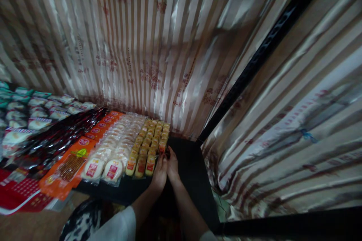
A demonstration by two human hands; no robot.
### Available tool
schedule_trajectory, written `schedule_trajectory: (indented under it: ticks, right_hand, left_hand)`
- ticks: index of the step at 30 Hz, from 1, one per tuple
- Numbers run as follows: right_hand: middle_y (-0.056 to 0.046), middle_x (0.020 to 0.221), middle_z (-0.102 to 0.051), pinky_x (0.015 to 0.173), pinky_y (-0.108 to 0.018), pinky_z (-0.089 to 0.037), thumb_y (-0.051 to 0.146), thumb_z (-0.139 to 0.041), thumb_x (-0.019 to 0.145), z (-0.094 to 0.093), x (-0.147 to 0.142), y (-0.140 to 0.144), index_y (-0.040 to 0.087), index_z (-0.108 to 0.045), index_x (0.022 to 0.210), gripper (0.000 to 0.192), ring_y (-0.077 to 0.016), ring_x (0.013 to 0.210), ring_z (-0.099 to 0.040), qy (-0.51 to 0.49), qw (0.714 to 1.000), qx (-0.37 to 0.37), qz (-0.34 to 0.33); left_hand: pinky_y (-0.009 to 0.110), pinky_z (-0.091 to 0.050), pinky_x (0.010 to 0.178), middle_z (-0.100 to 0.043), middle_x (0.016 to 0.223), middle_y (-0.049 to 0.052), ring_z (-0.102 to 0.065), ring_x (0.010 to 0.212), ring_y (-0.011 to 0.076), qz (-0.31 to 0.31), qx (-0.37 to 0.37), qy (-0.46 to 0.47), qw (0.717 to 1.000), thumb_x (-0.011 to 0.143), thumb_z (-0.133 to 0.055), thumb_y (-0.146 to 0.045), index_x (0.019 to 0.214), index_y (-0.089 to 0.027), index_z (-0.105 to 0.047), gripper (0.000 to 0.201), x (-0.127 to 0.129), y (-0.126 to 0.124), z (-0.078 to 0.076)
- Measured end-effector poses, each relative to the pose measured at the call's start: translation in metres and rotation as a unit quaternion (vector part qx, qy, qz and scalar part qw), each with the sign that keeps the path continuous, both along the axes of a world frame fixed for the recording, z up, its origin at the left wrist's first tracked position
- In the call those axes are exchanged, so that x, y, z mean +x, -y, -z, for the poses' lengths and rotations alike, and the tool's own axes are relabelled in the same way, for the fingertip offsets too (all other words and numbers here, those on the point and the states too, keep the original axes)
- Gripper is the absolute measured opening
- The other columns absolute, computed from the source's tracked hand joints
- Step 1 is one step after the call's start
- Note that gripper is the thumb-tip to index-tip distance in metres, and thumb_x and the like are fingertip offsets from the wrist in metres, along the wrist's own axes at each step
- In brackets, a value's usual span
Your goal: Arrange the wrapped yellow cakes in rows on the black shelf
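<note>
Golden wrapped pastries (149,139) in tight rows; hands (165,167) together touching row edge.

Bare black shelf (195,173) free right of yellow snack rows (149,141); striped curtain (283,139) blocks beyond

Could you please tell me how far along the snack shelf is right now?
Done: neat rows of yellow packets, white buns and orange packs. In hand: both hands, left hand and right hand, meet at the yellow rows' right edge. Left: bare black shelf beside them.
</note>
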State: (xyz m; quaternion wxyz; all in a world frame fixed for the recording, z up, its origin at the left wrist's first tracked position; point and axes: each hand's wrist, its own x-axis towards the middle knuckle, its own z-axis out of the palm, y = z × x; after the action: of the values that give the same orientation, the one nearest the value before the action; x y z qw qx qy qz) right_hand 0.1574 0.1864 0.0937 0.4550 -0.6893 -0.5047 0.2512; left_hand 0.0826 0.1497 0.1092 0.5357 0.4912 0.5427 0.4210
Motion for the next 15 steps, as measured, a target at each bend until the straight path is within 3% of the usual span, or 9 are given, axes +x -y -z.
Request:
schedule_trajectory:
  ticks: [5,9,12,15]
  right_hand:
    - [-0.01,0.107,-0.06,0.081,-0.03,-0.047,0.029,-0.046,0.073,-0.01,-0.009,0.034,0.014,-0.053,0.116,0.047,-0.0175,0.09,-0.06,-0.03,0.999,0.005,0.036]
    - [-0.008,0.1,-0.064,0.075,-0.028,-0.049,0.037,-0.039,0.08,-0.01,-0.025,0.09,0.015,-0.051,0.115,0.043,-0.0166,0.086,-0.061,-0.12,0.993,0.014,0.002]
    - [-0.009,0.097,-0.065,0.076,-0.029,-0.049,0.039,-0.039,0.081,-0.005,-0.037,0.141,0.016,-0.054,0.11,0.04,-0.0177,0.085,-0.062,-0.121,0.992,-0.007,-0.039]
    - [-0.007,0.099,-0.066,0.085,-0.031,-0.045,0.035,-0.037,0.083,0.003,-0.047,0.182,0.019,-0.06,0.099,0.032,-0.0187,0.093,-0.061,-0.035,0.995,-0.013,-0.097]
  left_hand:
    - [0.034,-0.026,0.108,-0.045,0.134,0.013,-0.038,0.126,0.0199,0.01,0.027,-0.017,0.999,0.088,-0.033,-0.031,0.125,-0.01,-0.046,0.045,-0.01,0.029,-0.022]
    - [0.031,-0.034,0.101,-0.056,0.12,0.009,-0.049,0.113,0.0182,-0.016,0.095,-0.047,0.994,0.085,-0.038,-0.029,0.116,-0.016,-0.053,0.037,-0.027,0.084,-0.03]
    - [0.03,-0.037,0.097,-0.057,0.116,0.007,-0.051,0.109,0.0176,-0.02,0.101,-0.035,0.994,0.085,-0.037,-0.031,0.111,-0.02,-0.056,0.034,-0.044,0.132,-0.028]
    - [0.032,-0.04,0.094,-0.061,0.106,0.007,-0.054,0.102,0.0185,-0.033,0.068,-0.05,0.996,0.084,-0.035,-0.03,0.1,-0.021,-0.06,0.031,-0.065,0.167,-0.014]
